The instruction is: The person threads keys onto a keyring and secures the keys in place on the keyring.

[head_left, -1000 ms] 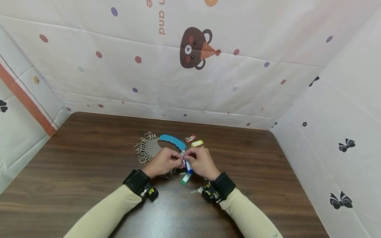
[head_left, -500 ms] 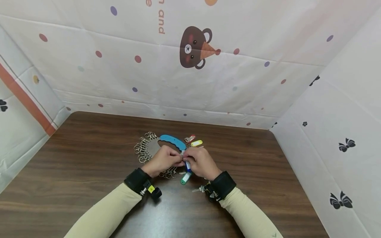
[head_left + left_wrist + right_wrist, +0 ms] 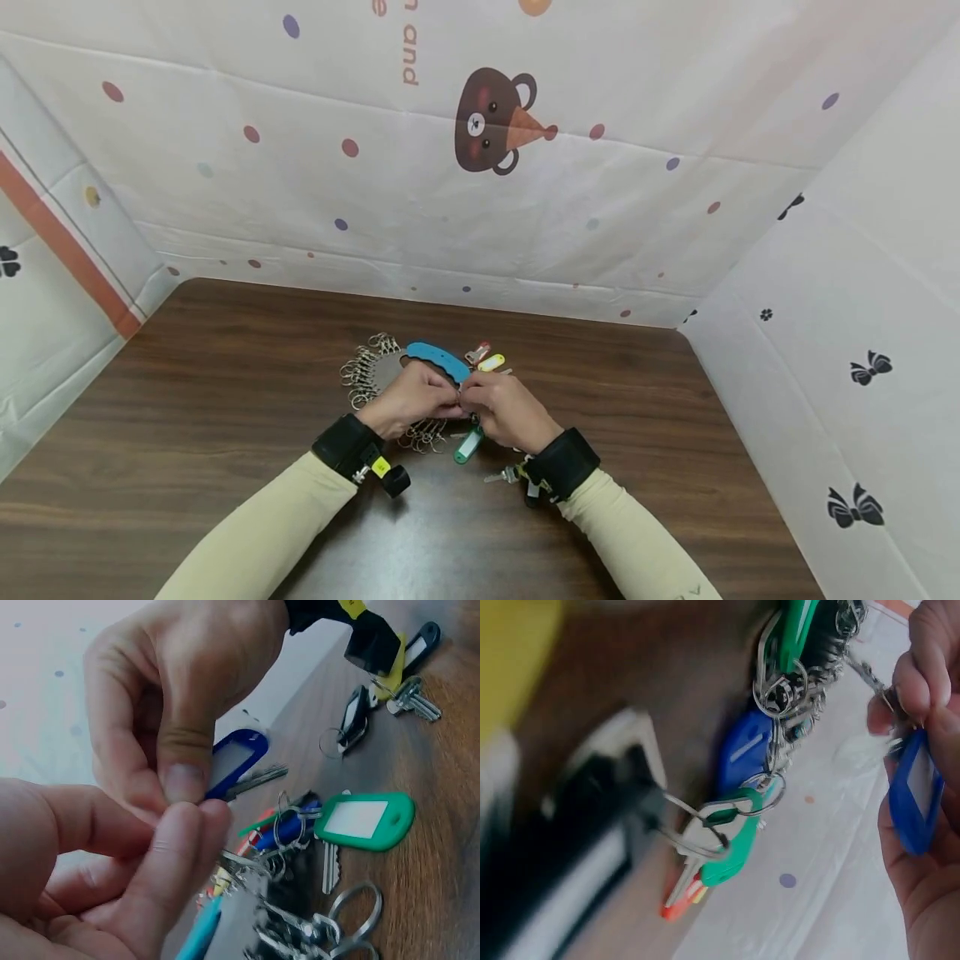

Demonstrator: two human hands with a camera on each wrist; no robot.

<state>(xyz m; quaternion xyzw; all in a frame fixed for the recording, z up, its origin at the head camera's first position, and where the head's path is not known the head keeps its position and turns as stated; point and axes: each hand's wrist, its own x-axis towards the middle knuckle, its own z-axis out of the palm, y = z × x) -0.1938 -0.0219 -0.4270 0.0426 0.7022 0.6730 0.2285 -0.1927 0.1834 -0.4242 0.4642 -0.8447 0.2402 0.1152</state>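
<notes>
My left hand (image 3: pixel 414 398) and right hand (image 3: pixel 512 408) meet fingertip to fingertip over a key holder with a blue handle (image 3: pixel 437 360). Metal snap hooks (image 3: pixel 363 372) fringe its grey plate. My right hand pinches a blue key tag (image 3: pixel 238 759) near its ring end; a key (image 3: pixel 259 780) hangs beside it. A metal hook (image 3: pixel 866 673) runs up to my left hand's curled fingers, which pinch its end. Fingertips hide the exact joint. A green key tag (image 3: pixel 367 821) lies just below the hands, with a key next to it.
Beyond the right hand lie a red key tag (image 3: pixel 480 352) and a yellow key tag (image 3: pixel 491 362). Another key (image 3: pixel 502 477) lies by the right wrist. Black and yellow key tags (image 3: pixel 390 675) show in the left wrist view. A patterned sheet (image 3: pixel 375 208) rises behind the brown table (image 3: pixel 247 367).
Both hands stay together at the holder with small finger movements. The blue tag, visible below the fingers earlier, is now hidden by the right hand in the head view.
</notes>
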